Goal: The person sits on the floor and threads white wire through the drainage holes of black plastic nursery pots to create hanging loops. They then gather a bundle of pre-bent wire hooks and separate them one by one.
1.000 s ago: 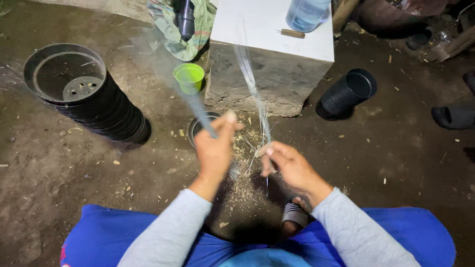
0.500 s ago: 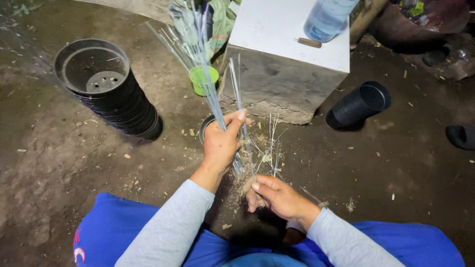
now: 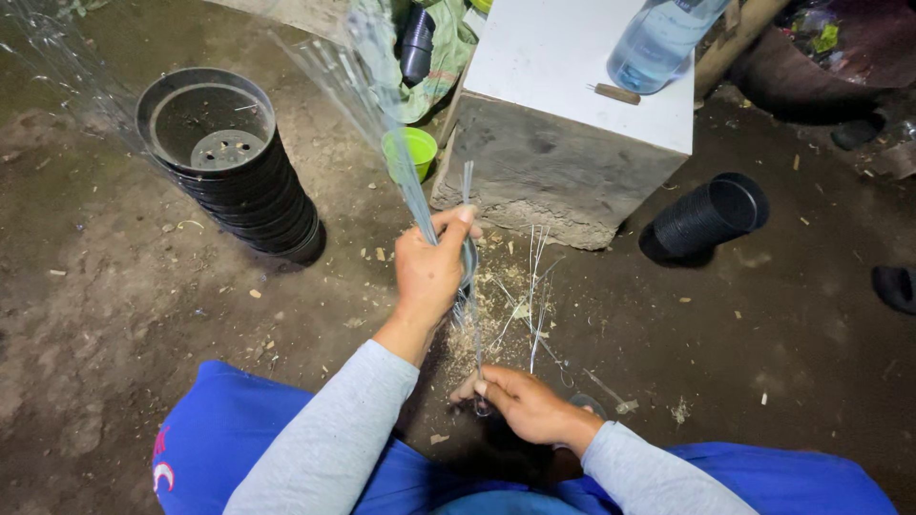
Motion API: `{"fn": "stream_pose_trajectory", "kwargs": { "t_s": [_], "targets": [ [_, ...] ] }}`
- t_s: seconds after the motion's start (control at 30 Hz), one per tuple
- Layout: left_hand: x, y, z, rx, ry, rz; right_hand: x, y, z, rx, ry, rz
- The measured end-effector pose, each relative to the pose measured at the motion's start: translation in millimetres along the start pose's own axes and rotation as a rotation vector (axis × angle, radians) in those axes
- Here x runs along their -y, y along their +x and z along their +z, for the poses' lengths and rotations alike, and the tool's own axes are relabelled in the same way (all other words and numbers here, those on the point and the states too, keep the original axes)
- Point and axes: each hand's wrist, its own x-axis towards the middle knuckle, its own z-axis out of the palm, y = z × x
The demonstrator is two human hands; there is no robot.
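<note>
Left hand point(image 3: 431, 270) sits at frame centre, fist closed around a bundle of thin pale strips point(image 3: 382, 114) that fan up and out toward the upper left, blurred at the far ends. Thumb lies across the top of the grip, fingers curled tight. Right hand point(image 3: 520, 405) is lower centre, just above the blue-clad lap, thumb and forefinger pinching the bottom end of a single strip point(image 3: 471, 315) that runs straight up to the left hand's grip. More loose strips point(image 3: 536, 286) stand or lean just right of that one, over a patch of pale shavings point(image 3: 501, 300) on the dirt floor point(image 3: 124, 315). Both sleeves are grey. Upper left: a stack of black plastic pots point(image 3: 234, 167), lying tilted, open mouth toward the camera, holes visible in the base of the innermost one. Top centre: a concrete block point(image 3: 553, 181) with a white surface point(image 3: 572, 67) on top, carrying a clear water bottle point(image 3: 658, 43) and a small brown stick-like piece point(image 3: 615, 92). A small green cup point(image 3: 412, 153) sits at the block's left foot, near a green cloth point(image 3: 444, 48) with a dark object on it. Right of the block, a second, shorter stack of black pots point(image 3: 706, 217) lies on its side. A dark shoe point(image 3: 895, 286) shows at the right edge.
</note>
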Motion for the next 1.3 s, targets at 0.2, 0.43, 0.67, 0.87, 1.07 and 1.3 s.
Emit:
{"fn": "stream_pose_trajectory", "kwargs": {
  "t_s": [0.2, 0.43, 0.67, 0.87, 1.07, 1.3],
  "targets": [
    [4.2, -4.9, 4.5, 0.205, 0.015, 0.081, 39.4, -3.3, -44.3, -0.355, -0.39, 0.154],
    [12.1, -22.6, 23.0, 0.408, 0.149, -0.012, 74.4, -20.1, -106.8, -0.69, -0.134, -0.315],
    [15.3, -34.2, 34.6, 0.508, 0.171, -0.066, 75.3, -22.7, -113.0, -0.67, -0.18, -0.313],
    [15.5, -37.5, 35.7, 0.508, 0.16, -0.129, 74.5, -28.1, -112.8, -0.655, -0.155, -0.244],
    [17.8, -37.3, 37.6, 0.533, 0.189, -0.099, 70.5, -27.8, -112.2, -0.652, -0.169, -0.246],
    [19.1, -32.6, 36.6, 0.553, 0.152, -0.076, 53.1, -18.0, -112.5, -0.675, 0.095, -0.259]
  ]
}}
